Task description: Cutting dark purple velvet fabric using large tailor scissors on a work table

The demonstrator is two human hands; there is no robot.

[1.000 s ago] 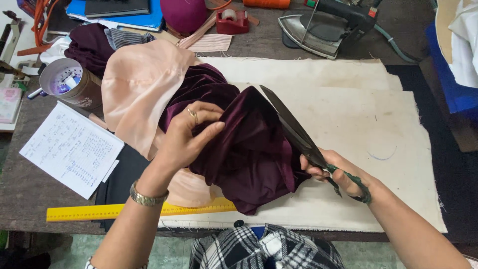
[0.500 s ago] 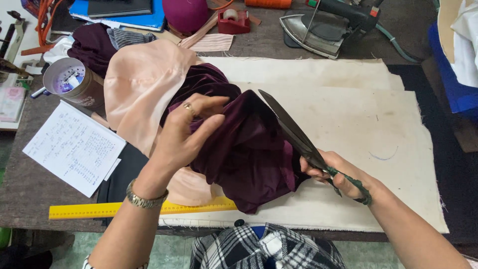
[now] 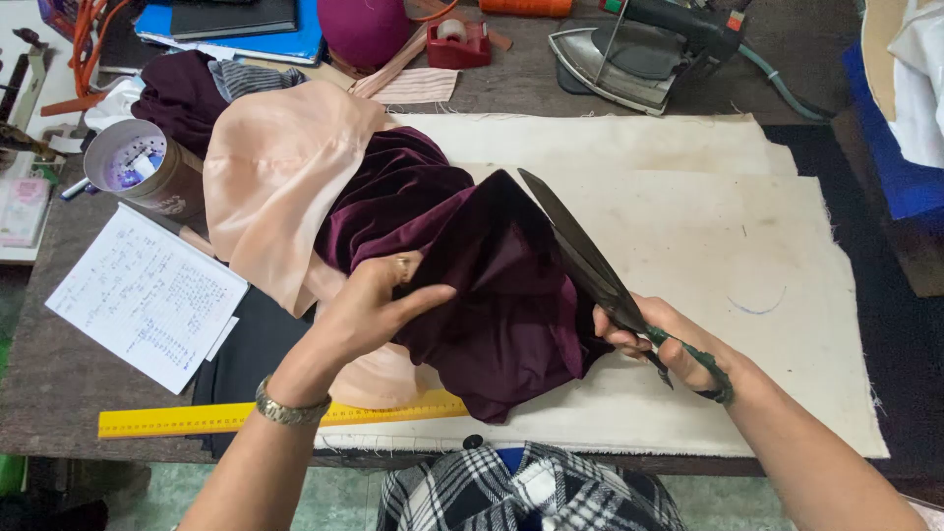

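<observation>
Scissors [image 3: 590,261] in right hand [image 3: 669,344] at velvet [image 3: 472,285] edge

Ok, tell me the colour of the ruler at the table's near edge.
Yellow ruler, clearest in the head view.

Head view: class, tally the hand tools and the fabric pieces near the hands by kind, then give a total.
Tailor's shears: 1
Yellow ruler: 1
Iron: 1
Maroon velvet: 1
Peach lining fabric: 1
Cream cloth: 1
Total: 6

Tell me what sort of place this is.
Likely a tailor's or sewing workshop: the right hand holds large scissors at dark purple cloth, with an iron and a yellow ruler on the table.
</observation>
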